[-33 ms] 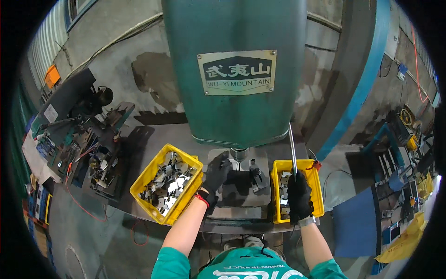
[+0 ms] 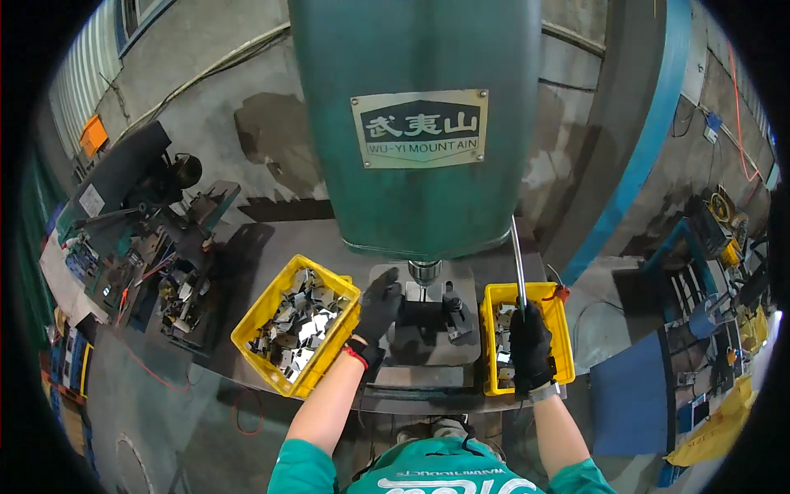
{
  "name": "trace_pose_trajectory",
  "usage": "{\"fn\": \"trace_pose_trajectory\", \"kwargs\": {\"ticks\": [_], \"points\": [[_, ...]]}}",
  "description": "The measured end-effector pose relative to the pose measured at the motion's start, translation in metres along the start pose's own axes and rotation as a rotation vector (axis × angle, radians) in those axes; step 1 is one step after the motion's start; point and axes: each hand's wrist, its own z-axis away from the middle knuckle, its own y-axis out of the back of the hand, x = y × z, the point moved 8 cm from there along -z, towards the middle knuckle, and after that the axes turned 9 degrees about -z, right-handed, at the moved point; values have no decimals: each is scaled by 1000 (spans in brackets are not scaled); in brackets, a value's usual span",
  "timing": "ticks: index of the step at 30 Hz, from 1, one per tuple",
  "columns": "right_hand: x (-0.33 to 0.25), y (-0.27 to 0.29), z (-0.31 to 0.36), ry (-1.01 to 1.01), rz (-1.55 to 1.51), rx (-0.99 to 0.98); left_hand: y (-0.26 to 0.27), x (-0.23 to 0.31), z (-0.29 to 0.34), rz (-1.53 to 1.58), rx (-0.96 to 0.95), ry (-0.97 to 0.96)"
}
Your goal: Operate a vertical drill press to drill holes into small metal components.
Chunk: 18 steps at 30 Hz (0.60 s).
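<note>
While the black-gloved right hand (image 2: 531, 344) clasps a slender, smooth steel lever (image 2: 518, 263) over a yellow plastic bin (image 2: 563, 333), the black-gloved left hand (image 2: 379, 306) near a cylindrical metal chuck (image 2: 425, 272), its grip unclear, shiny angular metal pieces (image 2: 306, 328) heaped leftward.

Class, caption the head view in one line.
Black-gloved right hand grips the silver metal lever of a green drill press.

before me, one grey wall (image 2: 222, 82), dark-stained in patches; to my right, one blue-edged pillar (image 2: 609, 132); upper left, one window (image 2: 145, 11); far left, one green curtain (image 2: 34, 263); grey floor (image 2: 210, 445).
</note>
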Motion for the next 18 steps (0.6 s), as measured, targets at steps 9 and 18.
{"fn": "trace_pose_trajectory", "kwargs": {"ticks": [9, 18], "points": [[26, -1, 9, -220, -486, -29, 144, -73, 87, -779, 296, -109], [-1, 3, 12, -452, -734, -125, 140, -172, 155, -1230, -173, -75]]}}
